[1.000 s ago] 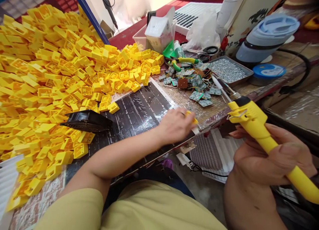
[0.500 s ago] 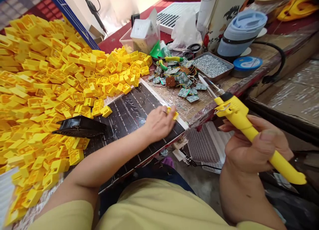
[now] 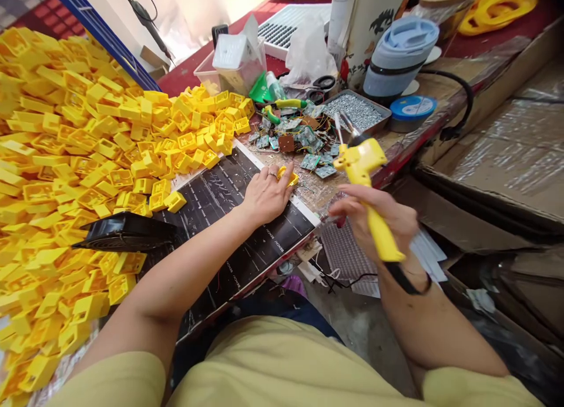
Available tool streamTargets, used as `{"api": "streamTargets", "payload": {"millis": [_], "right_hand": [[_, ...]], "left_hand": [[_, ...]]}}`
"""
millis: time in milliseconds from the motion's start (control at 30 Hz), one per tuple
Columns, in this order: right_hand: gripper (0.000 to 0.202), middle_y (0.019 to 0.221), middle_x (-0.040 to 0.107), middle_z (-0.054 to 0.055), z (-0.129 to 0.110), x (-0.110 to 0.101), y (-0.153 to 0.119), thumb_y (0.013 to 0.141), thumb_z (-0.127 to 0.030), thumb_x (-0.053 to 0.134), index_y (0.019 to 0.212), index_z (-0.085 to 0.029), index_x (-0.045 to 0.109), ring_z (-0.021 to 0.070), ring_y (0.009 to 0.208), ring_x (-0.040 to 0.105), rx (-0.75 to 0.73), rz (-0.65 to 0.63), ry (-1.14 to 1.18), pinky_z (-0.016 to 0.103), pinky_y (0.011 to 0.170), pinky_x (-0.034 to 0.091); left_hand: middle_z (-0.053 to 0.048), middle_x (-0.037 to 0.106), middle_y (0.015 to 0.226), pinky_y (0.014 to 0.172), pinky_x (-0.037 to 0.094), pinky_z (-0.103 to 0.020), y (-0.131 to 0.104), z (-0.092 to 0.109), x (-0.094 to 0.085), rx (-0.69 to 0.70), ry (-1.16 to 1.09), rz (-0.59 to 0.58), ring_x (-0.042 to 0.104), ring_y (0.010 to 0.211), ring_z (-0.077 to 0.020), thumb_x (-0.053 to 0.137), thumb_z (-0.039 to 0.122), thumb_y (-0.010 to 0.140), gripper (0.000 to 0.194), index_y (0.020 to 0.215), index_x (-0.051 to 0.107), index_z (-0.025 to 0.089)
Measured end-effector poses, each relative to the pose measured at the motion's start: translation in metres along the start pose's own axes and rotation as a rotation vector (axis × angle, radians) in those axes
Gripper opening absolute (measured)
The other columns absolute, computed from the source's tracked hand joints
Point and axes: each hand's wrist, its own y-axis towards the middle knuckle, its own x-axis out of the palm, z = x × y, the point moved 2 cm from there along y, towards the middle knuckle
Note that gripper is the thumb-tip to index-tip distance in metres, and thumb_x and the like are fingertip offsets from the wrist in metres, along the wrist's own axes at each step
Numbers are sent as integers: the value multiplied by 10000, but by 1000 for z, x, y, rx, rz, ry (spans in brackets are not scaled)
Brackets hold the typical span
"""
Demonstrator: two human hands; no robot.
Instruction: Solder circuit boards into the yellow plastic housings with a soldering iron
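Two hands at a crowded bench, both holding something

A shallow metal tray (image 3: 383, 120) brims with small silvery pieces. Behind it, a clear bin (image 3: 206, 79) contains a white box (image 3: 231, 51), and a white gridded tray (image 3: 315, 14) sits farther back. A blue-lidded tub (image 3: 413, 108) is closed, so its contents cannot be told.

Loose circuit boards (image 3: 306, 138) are heaped beside the metal tray, with green-and-yellow cutters (image 3: 291, 103) lying over them. Yellow housings (image 3: 66, 166) crowd the bench's left; a black fan (image 3: 127, 231) stands between part of that pile and the bare middle of the black sheet (image 3: 275, 236).

The left hand (image 3: 269, 195) grasps one yellow piece (image 3: 289, 177) near the sheet's far edge, fingers covering much of it. Clasped around a yellow tool (image 3: 363, 166), the right hand (image 3: 383, 216) hangs near the bench edge, the tool's metal tip pointing up.
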Motion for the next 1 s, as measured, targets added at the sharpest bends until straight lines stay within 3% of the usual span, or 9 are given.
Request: {"api": "streamTargets", "payload": {"millis": [67, 167, 333, 567, 733, 900, 1000], "right_hand": [[154, 872, 700, -8, 9, 9, 12, 940, -323, 571, 1063, -266, 647, 135, 719, 664, -93, -142, -127, 248, 668, 526], [154, 882, 690, 26, 17, 19, 26, 939, -238, 550, 1059, -229, 646, 167, 801, 642, -200, -310, -328, 277, 714, 473], [170, 751, 628, 34, 14, 25, 34, 938, -169, 498, 1037, -201, 632, 183, 731, 555, -321, -464, -605, 322, 706, 350], [196, 701, 583, 25, 18, 29, 40, 965, -174, 440, 1020, -192, 628, 176, 712, 498, -459, -547, -717, 322, 720, 296], [192, 741, 584, 11, 26, 32, 51, 974, -193, 438, 1023, -165, 621, 162, 713, 510, -473, -563, -698, 315, 734, 360], [187, 803, 602, 5, 32, 67, 82, 974, -222, 447, 1052, -151, 601, 146, 738, 544, -408, -584, -645, 329, 781, 427], [206, 804, 607, 10, 32, 92, 96, 976, -250, 444, 1081, -156, 594, 149, 722, 544, -355, -590, -612, 305, 729, 427]], "left_hand": [[-200, 482, 1384, 955, 425, -398, -4, 0, 1, -4, -2, 5, 499, 1191, -305, 308, 417, 1012, 580, 1528, 260, 157], [-191, 508, 1358, 940, 430, -388, -14, -1, 2, -4, -18, 14, 510, 1163, -287, 299, 437, 1011, 579, 1515, 288, 150], [-193, 520, 1331, 916, 441, -386, -33, -5, 6, -3, -56, 40, 529, 1125, -279, 295, 432, 1010, 580, 1518, 286, 151], [-190, 551, 1284, 937, 474, -404, -55, -18, 6, 11, -158, 87, 548, 1091, -285, 335, 443, 992, 608, 1487, 336, 91], [-179, 602, 1188, 941, 498, -402, -83, -37, 9, 17, -187, 173, 573, 1052, -276, 370, 444, 977, 591, 1427, 430, 65], [-161, 619, 1170, 905, 525, -397, -96, -43, 10, -5, -195, 168, 595, 1006, -262, 393, 445, 971, 551, 1386, 486, 95], [-149, 631, 1162, 900, 533, -395, -103, -47, 7, 0, -211, 181, 602, 1014, -264, 418, 450, 964, 539, 1366, 513, 104]]}}
